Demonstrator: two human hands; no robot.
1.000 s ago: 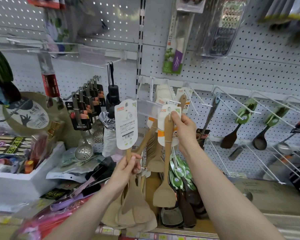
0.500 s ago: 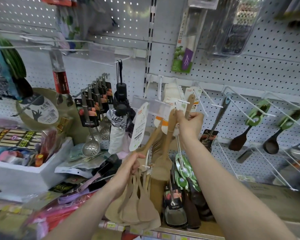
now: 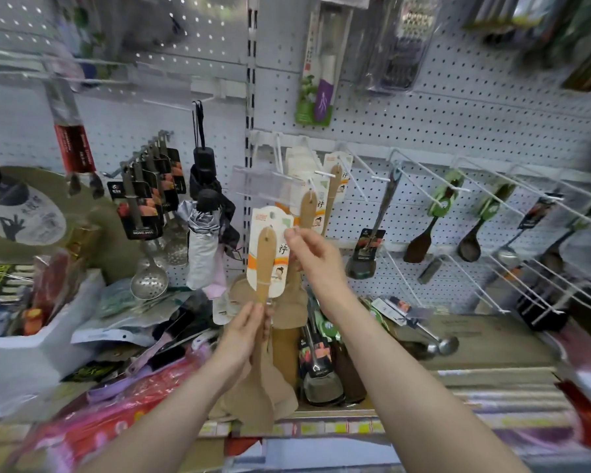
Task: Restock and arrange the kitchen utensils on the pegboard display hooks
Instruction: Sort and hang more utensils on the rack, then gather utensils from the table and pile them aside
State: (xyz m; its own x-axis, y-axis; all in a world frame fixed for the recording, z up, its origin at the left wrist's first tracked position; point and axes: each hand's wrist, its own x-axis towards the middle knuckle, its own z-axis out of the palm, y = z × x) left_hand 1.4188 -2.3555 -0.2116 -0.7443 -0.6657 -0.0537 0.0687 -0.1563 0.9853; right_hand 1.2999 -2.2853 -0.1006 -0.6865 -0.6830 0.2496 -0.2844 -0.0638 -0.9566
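My left hand [image 3: 244, 327] grips the handles of several wooden spatulas [image 3: 265, 394] in front of the pegboard [image 3: 475, 124]. The front spatula [image 3: 265, 261] carries a white and orange backing card [image 3: 275, 247], which my right hand [image 3: 313, 254] pinches at its right edge. Above them a white hook [image 3: 318, 173] with a clear price tag holder [image 3: 260, 187] carries two more carded wooden spatulas [image 3: 309, 209]. The held spatulas hang just below that hook, apart from it.
Slotted steel spoons [image 3: 149, 213] and folded umbrellas [image 3: 203, 233] hang to the left. Green-tagged dark ladles [image 3: 437, 216] hang on hooks to the right, beside several bare white hooks [image 3: 533, 278]. A white box [image 3: 45, 339] and loose packaged utensils [image 3: 318, 356] crowd the shelf below.
My right hand came down from the hook to the front spatula's card. The card turned to face me. The left hand's bundle shifted right and up, under the hook.
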